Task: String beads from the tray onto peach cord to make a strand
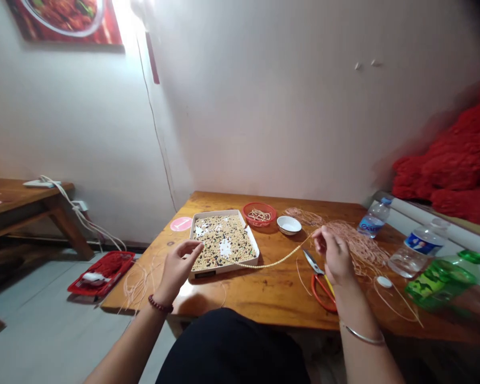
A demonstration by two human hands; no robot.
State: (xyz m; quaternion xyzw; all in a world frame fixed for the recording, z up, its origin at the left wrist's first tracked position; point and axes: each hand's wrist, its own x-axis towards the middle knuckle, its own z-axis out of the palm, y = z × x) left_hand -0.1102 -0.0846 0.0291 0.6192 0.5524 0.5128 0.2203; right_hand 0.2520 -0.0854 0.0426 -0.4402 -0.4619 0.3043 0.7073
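Note:
My right hand is closed, its fingertips pinching the thread of a bead string. From there the strand of small pale beads sags leftward, its far end reaching the bead tray. This white, shallow tray holds cream and black beads, with bare white patches. Over its left edge, my left hand has thumb and fingertips brought together in a pinch; anything between them is too small to make out. Orange-handled scissors lie with blades spread beside my right hand.
Behind the tray stand a red basket with bead strings and a white bowl. Heaped pinkish cords spread at right, near two clear bottles and a green bottle. Loose cord hangs over the left table edge.

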